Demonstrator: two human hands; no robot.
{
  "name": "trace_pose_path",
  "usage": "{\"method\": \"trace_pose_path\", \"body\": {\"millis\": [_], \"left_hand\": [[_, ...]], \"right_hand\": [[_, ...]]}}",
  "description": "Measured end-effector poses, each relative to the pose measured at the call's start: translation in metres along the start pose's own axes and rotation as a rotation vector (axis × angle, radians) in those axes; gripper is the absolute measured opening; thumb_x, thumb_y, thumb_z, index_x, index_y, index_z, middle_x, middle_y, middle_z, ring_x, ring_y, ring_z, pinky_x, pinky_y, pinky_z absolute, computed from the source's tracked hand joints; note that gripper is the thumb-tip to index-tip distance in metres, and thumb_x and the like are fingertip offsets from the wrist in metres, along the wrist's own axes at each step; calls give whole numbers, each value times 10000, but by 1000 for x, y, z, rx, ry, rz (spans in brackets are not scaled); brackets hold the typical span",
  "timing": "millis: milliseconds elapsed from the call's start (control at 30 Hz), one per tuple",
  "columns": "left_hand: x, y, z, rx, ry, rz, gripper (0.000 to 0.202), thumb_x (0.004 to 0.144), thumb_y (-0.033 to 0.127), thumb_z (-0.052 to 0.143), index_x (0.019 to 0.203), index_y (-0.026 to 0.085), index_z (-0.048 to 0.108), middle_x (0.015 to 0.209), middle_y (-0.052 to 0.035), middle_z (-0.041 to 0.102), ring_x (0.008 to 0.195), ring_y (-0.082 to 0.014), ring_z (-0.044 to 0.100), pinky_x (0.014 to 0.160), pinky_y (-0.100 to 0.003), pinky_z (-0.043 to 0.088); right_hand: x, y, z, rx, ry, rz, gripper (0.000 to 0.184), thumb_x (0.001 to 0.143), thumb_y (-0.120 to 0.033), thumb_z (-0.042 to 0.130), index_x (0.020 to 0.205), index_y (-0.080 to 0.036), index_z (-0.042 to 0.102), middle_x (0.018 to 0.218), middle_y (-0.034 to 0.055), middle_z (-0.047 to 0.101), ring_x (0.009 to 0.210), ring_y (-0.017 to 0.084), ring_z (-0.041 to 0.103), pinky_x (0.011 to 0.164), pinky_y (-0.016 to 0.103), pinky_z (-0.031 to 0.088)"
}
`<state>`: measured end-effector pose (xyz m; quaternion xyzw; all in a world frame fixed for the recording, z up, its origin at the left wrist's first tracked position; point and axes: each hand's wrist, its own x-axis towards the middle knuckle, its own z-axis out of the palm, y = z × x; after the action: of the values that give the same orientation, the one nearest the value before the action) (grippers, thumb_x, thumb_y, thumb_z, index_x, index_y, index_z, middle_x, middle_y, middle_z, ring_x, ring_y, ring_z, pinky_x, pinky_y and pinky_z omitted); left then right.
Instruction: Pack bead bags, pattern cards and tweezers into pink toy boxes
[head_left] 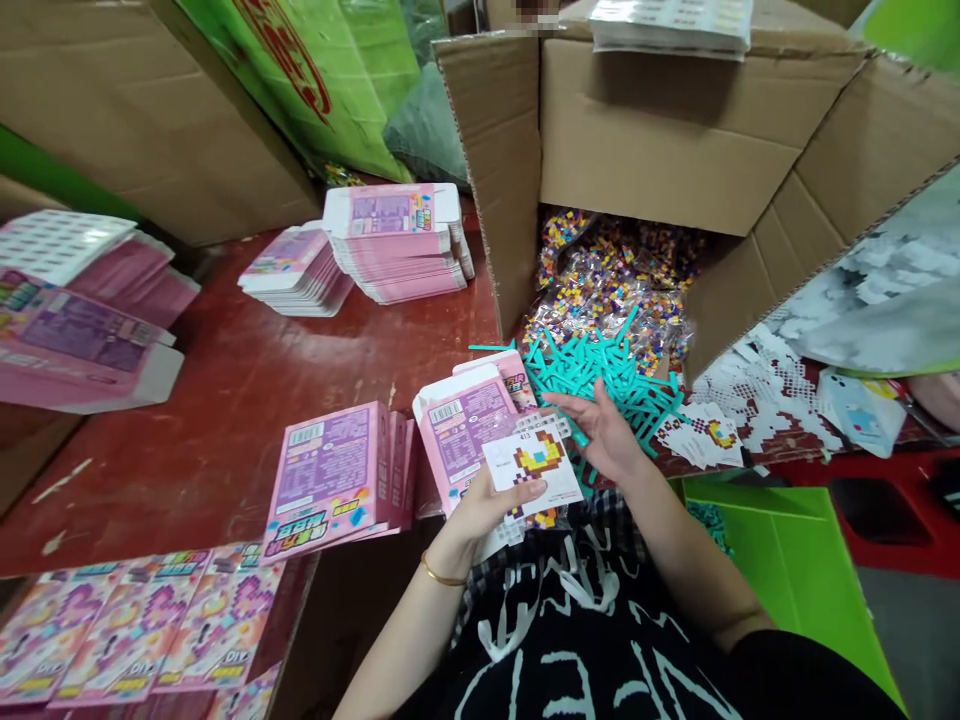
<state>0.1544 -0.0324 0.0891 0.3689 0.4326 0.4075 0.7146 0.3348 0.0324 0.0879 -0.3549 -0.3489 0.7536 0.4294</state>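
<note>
L edge: flat boxes [82,330] heaped, printed sheets [135,620] fanned at the near corner of the counter [225,420]. Back-centre: two box stacks [390,245], well apart from both hands. Mid: leaning boxes [334,480] on edge, barcode side out, near the left hand [487,505]. Left hand is closed on a card [532,465], thumb on top by the pixel print, fingers under. More cards peek out below it, so prob a small stack in one pinch. Pink box [465,425] sits right behind the card, touching it; held or just propped, can't tell. Right hand [607,435] is in the teal sticks [600,365] at the carton mouth, fingers half-curled and touching sticks. Whether one is actually pinched, can't tell. Sticks are a tangle, crossing each other and lying over the bead bags [615,275] in the carton [660,140]. IMO: take a stick from the near top of the pile by one end, not mid-pile, else neighbours snag and drag out w/ it. Thumb pressure toward card centre, not the corner, so the stack doesn't fan. Card flat + close to the pile = short travel. Further R: loose cards [701,435] near the right hand but apart from it, green bin [787,560] below.
</note>
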Motion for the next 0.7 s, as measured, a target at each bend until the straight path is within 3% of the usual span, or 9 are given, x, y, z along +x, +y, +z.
{"method": "trace_pose_path", "body": {"millis": [133, 267, 333, 433, 500, 567, 633, 700], "left_hand": [[2, 3, 4, 3, 27, -37, 516, 680, 360, 863, 1111, 122, 708, 1106, -141, 753, 998, -320, 716, 913, -446, 576], [6, 6, -3, -24, 131, -21, 500, 690, 342, 837, 1123, 137, 694, 1139, -129, 744, 1041, -317, 702, 959, -466, 548], [9, 7, -6, 3, 153, -13, 483, 653, 277, 837, 1097, 148, 698, 1147, -114, 743, 1045, -314, 696, 983, -468, 530], [11, 9, -4, -35, 118, -32, 429, 665, 307, 792, 1052, 144, 708, 1093, -102, 754, 1050, -325, 688, 1003, -489, 511], [10, 10, -2, -100, 119, 17, 431, 717, 406, 753, 1053, 141, 705, 1094, -103, 749, 1082, -330, 674, 1010, -495, 506], [6, 11, -2, -78, 135, 108, 450, 726, 441, 770, 1053, 140, 697, 1108, -104, 742, 1101, -329, 663, 1007, -484, 508], [2, 11, -4, 4, 126, 181, 465, 710, 402, 816, 1072, 140, 686, 1123, -103, 737, 1105, -323, 659, 1007, -470, 508], [-3, 13, -9, 48, 95, 212, 485, 726, 388, 815, 1123, 148, 673, 1156, -102, 728, 1108, -320, 660, 1003, -467, 510]], "right_hand": [[4, -15, -23, -334, 10, -152, 436, 729, -572, 838, 981, -225, 764, 913, 45, 728, 857, 261, 685, 725, 344, 578], [2, -51, -41, -524, 297, -541, 276, 883, -440, 732, 1068, -236, 755, 852, 27, 706, 708, 195, 657, 564, 268, 534], [2, -65, -31, -644, 203, -659, 207, 953, -373, 674, 1109, -260, 750, 898, 24, 702, 739, 182, 651, 588, 263, 530], [8, -62, 6, -848, -264, -694, 170, 1004, -328, 622, 1091, -269, 755, 962, 34, 703, 844, 208, 667, 750, 321, 556], [17, -46, 30, -911, -412, -774, 179, 1021, -324, 591, 1080, -261, 748, 993, 46, 693, 919, 228, 662, 838, 359, 548], [26, -29, 44, -959, -391, -838, 190, 1019, -339, 579, 1098, -253, 728, 1049, 67, 671, 995, 254, 640, 900, 407, 532], [32, -17, 48, -986, -244, -848, 230, 965, -380, 658, 1144, -242, 698, 1184, 95, 626, 1141, 303, 574, 1003, 479, 481], [34, -11, 44, -914, -145, -734, 438, 852, -430, 791, 1216, -235, 648, 1272, 109, 586, 1218, 338, 525, 1041, 513, 461]]}}
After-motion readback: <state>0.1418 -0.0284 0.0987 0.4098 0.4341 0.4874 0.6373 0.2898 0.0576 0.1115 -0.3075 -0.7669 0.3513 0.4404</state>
